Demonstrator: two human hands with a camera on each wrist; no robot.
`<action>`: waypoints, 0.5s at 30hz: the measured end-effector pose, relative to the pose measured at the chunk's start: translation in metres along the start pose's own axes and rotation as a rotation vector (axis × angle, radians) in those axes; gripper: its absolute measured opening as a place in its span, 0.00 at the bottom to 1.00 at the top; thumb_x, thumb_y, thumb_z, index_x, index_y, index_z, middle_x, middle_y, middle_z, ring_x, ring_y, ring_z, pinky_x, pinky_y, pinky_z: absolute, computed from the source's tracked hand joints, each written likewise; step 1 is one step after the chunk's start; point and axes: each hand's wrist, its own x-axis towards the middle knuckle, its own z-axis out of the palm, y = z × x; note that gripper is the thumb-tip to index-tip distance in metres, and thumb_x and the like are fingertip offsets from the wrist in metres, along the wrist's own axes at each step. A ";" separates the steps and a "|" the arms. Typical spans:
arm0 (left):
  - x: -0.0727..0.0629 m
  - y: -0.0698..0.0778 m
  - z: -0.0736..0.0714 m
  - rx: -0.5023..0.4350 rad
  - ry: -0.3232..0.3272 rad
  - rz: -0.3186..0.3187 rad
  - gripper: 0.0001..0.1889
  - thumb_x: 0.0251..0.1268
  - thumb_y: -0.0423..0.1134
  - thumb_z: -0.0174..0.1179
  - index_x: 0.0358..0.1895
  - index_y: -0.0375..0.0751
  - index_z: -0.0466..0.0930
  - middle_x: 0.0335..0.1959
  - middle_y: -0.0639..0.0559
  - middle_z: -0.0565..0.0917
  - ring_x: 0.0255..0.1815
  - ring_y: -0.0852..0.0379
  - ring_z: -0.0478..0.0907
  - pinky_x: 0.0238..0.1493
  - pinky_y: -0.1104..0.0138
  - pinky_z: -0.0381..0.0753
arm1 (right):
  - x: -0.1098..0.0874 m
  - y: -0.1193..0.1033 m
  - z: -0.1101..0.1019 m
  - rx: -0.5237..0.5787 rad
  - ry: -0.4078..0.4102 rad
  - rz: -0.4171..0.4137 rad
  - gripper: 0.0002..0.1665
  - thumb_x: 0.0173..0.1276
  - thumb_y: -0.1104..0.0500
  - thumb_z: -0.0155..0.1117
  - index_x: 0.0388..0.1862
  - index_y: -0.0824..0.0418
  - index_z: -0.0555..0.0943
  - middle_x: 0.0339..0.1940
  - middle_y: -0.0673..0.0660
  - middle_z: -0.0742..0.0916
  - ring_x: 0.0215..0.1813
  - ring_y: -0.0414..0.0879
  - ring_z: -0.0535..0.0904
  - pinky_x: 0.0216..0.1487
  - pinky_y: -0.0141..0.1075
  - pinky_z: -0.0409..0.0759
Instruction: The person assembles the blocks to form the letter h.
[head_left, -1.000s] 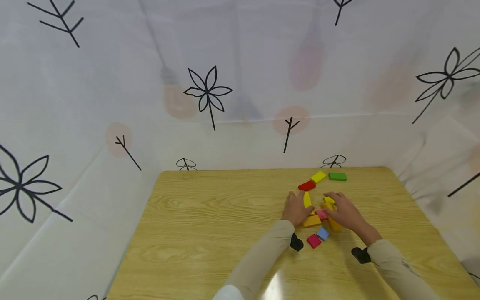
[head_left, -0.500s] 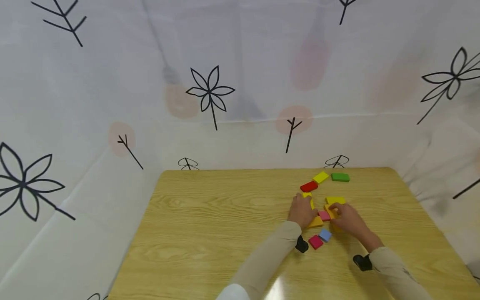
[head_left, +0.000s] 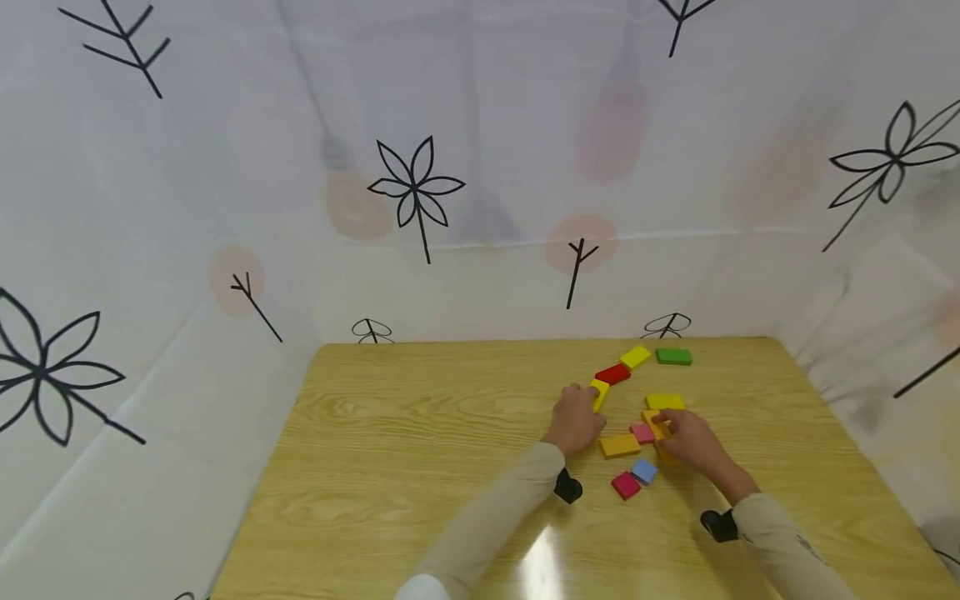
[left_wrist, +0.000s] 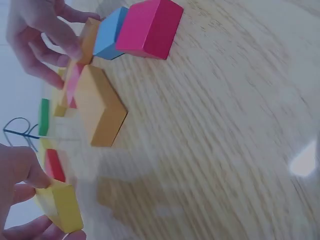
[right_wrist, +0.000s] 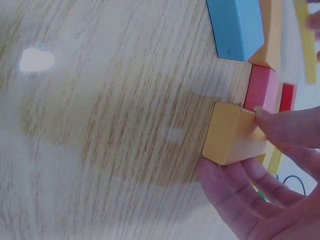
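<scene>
My left hand point(head_left: 576, 418) pinches a yellow block point(left_wrist: 69, 206) between thumb and fingers, at the left of a loose cluster of coloured blocks. In the left wrist view its shadow falls on the wood beside it. My right hand point(head_left: 693, 443) grips an orange block point(right_wrist: 235, 132) lying on the table, thumb on one side and fingers on the other. A small pink block point(head_left: 642, 433) sits against that orange block. On the pink block's left lies a second orange block point(head_left: 619, 446). Part of the gripped orange block is hidden behind my right fingers.
Blue point(head_left: 644, 471) and crimson point(head_left: 626, 485) blocks lie together nearest me. Behind the hands are a red block point(head_left: 612, 374), a yellow block point(head_left: 636, 357) and a green block point(head_left: 674, 357). Another flat yellow block point(head_left: 665, 402) lies beyond the right hand. Patterned cloth surrounds the wooden table point(head_left: 420, 433).
My left hand has moved left with the yellow block, away from the left orange block. My right hand has drawn back from the flat yellow block and closed on the orange one.
</scene>
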 end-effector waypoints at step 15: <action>-0.057 -0.043 -0.044 -0.104 -0.017 0.061 0.22 0.57 0.39 0.61 0.57 0.45 0.79 0.43 0.50 0.75 0.36 0.61 0.67 0.30 0.75 0.69 | 0.002 0.004 0.002 0.018 -0.022 0.025 0.22 0.55 0.67 0.67 0.50 0.72 0.77 0.40 0.70 0.80 0.40 0.58 0.75 0.36 0.48 0.78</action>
